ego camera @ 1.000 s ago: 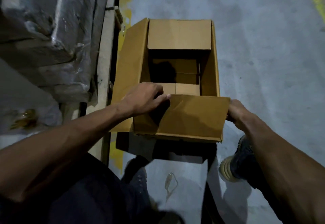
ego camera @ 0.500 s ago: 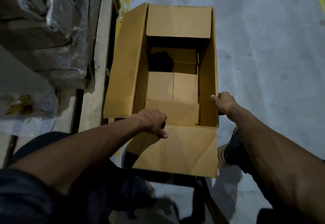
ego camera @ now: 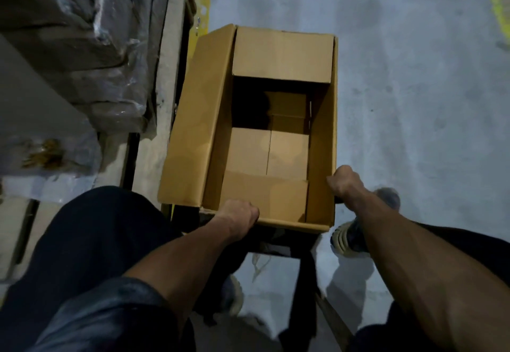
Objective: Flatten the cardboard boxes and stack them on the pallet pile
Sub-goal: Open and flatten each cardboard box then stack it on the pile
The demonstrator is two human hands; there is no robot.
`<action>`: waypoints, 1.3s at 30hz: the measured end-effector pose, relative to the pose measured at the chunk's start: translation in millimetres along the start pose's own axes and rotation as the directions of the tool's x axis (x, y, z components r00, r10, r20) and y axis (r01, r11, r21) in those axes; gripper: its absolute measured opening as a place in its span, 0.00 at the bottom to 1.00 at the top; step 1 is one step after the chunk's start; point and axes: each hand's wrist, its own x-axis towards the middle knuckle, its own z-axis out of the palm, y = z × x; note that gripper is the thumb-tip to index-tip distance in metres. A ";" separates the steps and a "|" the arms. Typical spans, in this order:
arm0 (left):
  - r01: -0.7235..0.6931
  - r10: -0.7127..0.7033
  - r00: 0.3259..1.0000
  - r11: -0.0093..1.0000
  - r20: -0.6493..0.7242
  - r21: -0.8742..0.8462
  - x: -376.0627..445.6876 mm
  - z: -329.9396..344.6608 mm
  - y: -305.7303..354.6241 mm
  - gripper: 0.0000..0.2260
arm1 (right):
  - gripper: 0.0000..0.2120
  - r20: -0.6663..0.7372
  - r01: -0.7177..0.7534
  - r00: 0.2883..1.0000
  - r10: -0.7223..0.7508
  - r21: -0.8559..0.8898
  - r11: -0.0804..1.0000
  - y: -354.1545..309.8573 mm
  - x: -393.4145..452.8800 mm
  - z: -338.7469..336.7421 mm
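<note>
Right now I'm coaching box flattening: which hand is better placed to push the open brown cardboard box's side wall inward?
The right hand: it grips the brown cardboard box's right wall; the left hand holds the near rim.

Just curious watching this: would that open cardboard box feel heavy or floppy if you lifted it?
Probably light: the cardboard box looks empty inside. Likely somewhat floppy, since its top flaps stand loose. The left hand and right hand grip opposite rims, which should steady it.

A grey concrete floor with yellow paint marks, plastic-wrapped goods at left, a shoe nearer.
</note>
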 end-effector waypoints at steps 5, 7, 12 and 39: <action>-0.040 0.042 0.995 0.999 0.093 -0.026 -13.8 12.5 1.4 0.17 | 0.06 0.047 -0.027 0.999 0.028 -0.011 1.000 10.7 -27.6 14.6; -0.036 0.040 0.995 0.998 0.096 -0.048 -12.7 10.4 0.4 0.20 | 0.06 0.024 -0.030 0.999 0.031 -0.028 0.999 10.6 -32.9 12.9; 0.071 -0.002 0.990 0.874 0.143 -0.481 0.0 2.7 -11.6 0.26 | 0.10 0.008 -0.051 0.999 0.051 -0.021 0.998 1.9 -34.6 6.6; -0.357 -0.365 0.930 -0.925 -0.048 0.132 166.6 -225.5 -81.0 0.33 | 0.07 -0.264 -0.006 0.963 0.052 0.173 0.985 -91.7 97.1 -7.8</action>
